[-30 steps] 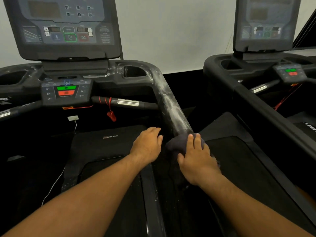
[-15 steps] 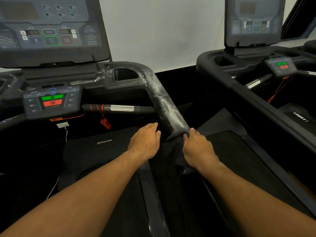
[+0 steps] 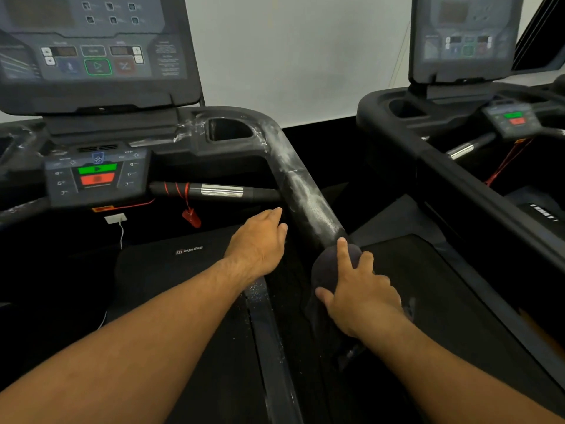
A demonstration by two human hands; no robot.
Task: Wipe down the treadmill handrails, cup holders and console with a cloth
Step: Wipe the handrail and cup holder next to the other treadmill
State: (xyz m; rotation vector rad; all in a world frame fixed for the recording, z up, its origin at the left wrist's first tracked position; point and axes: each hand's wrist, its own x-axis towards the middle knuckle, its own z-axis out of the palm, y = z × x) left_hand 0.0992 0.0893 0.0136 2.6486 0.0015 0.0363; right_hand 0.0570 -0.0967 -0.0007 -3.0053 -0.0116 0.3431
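Note:
The treadmill's right handrail (image 3: 308,203) slopes down toward me, black and streaked with white residue. A dark cloth (image 3: 328,266) is bunched over its lower end. My right hand (image 3: 362,290) wraps over the cloth and rail, index finger pointing up the rail and thumb on the left side. My left hand (image 3: 260,243) lies just left of the rail with relaxed fingers and holds nothing. The right cup holder (image 3: 229,130) sits at the rail's top bend, smeared white round its rim. The console (image 3: 91,50) stands upper left above a control panel (image 3: 97,172).
A chrome-banded grip bar (image 3: 220,191) with a red safety clip (image 3: 191,217) crosses under the panel. A second treadmill (image 3: 458,41) stands close on the right, its side rail (image 3: 489,206) running diagonally. The black belt deck (image 3: 189,270) lies below my arms.
My right hand has slid the cloth a little down the rail toward me and stretched its index finger out. The left hand has edged slightly forward beside the rail.

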